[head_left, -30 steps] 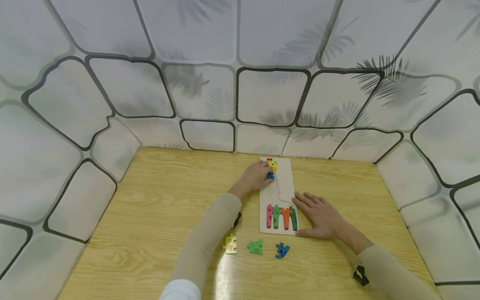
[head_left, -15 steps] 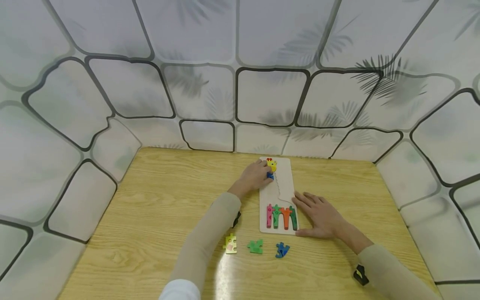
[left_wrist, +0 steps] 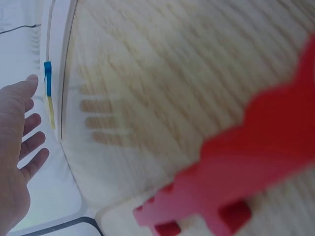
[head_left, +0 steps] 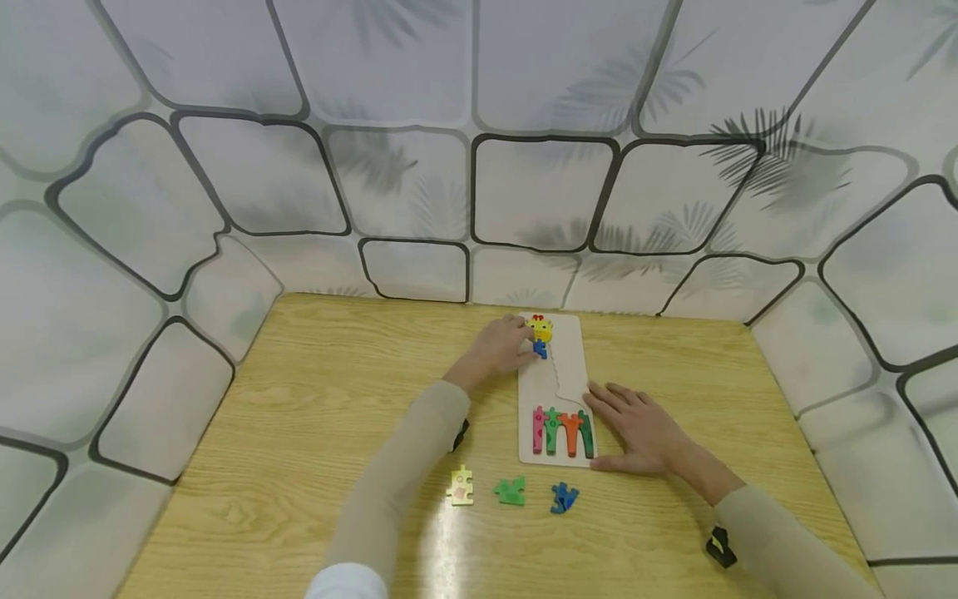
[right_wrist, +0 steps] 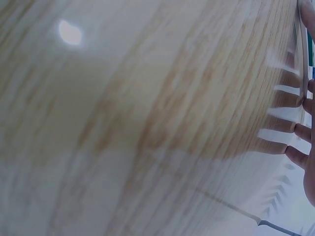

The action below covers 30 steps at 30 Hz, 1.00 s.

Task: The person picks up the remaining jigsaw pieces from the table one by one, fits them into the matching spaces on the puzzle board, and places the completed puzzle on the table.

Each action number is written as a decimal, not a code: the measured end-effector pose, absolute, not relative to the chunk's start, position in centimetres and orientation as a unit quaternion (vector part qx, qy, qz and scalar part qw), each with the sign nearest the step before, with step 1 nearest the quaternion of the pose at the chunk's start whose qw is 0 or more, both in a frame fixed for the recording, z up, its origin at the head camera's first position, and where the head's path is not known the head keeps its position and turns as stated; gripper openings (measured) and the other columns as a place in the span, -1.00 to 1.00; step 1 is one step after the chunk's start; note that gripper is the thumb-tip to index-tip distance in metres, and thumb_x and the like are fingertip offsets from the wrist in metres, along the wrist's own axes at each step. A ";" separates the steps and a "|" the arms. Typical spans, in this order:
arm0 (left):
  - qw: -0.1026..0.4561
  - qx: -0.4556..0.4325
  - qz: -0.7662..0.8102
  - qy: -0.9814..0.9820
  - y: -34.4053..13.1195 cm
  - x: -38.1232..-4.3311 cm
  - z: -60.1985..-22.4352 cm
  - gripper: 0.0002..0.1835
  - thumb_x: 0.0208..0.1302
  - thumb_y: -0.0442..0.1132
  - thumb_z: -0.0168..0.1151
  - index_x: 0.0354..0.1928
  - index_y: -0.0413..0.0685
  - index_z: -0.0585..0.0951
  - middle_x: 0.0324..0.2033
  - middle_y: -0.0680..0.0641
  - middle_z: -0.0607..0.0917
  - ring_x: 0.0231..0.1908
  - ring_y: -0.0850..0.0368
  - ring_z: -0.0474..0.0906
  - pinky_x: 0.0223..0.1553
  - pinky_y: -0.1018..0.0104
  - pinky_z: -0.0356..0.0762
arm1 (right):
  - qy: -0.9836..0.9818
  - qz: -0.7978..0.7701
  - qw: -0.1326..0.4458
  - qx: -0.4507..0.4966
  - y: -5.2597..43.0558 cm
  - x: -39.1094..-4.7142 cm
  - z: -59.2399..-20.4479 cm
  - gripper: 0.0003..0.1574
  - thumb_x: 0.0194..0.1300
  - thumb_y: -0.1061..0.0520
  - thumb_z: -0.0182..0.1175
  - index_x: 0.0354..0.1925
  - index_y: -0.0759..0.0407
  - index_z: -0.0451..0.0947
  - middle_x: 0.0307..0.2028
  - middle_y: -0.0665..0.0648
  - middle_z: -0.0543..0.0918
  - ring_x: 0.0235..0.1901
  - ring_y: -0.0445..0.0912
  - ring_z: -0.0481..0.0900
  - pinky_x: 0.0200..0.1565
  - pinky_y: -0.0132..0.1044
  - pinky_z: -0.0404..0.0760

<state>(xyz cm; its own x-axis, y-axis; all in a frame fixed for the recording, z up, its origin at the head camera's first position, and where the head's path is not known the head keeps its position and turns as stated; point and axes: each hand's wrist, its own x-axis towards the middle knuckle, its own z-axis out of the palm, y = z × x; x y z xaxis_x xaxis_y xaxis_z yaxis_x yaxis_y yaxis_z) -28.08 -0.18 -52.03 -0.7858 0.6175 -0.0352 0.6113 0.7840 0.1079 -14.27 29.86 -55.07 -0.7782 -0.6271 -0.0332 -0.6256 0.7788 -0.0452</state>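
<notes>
A pale puzzle board point(head_left: 567, 358) lies upright in the head view, with a yellow giraffe-head piece point(head_left: 540, 329) at its top and a blue puzzle piece point(head_left: 540, 349) just below. My left hand point(head_left: 497, 345) hovers at the board's upper left edge beside these two; in the left wrist view its fingers point(left_wrist: 32, 142) are loosely extended and hold nothing. My right hand point(head_left: 644, 433) rests spread along the board's lower right edge. Pink point(head_left: 538, 428), green point(head_left: 551, 433), orange point(head_left: 571, 435) and dark green leg pieces point(head_left: 587, 437) sit in the board's lower part.
Loose on the wooden table point(head_left: 314, 399), before the board, lie a yellow puzzle piece point(head_left: 461, 487), a green one point(head_left: 511, 491) and a blue one point(head_left: 565, 497). Patterned walls point(head_left: 419, 270) enclose the table. A blurred red toothed object point(left_wrist: 256, 157) fills the left wrist view's lower right.
My left hand has drawn back slightly to the left, off the giraffe-head and blue pieces, so more of both shows. The right hand has stayed put.
</notes>
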 end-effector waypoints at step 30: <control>0.055 0.356 0.021 0.933 -3.4 -25.8 -50.8 -0.44 0.52 0.26 0.12 0.30 0.07 0.63 0.23 -0.06 0.67 0.26 -0.02 0.57 0.33 0.09 0.60 | 0.940 -0.016 0.010 -0.339 30.0 -14.4 -55.2 0.40 0.16 -0.76 0.14 0.65 0.04 0.18 0.64 0.17 0.25 0.55 0.26 0.32 0.42 0.31 0.43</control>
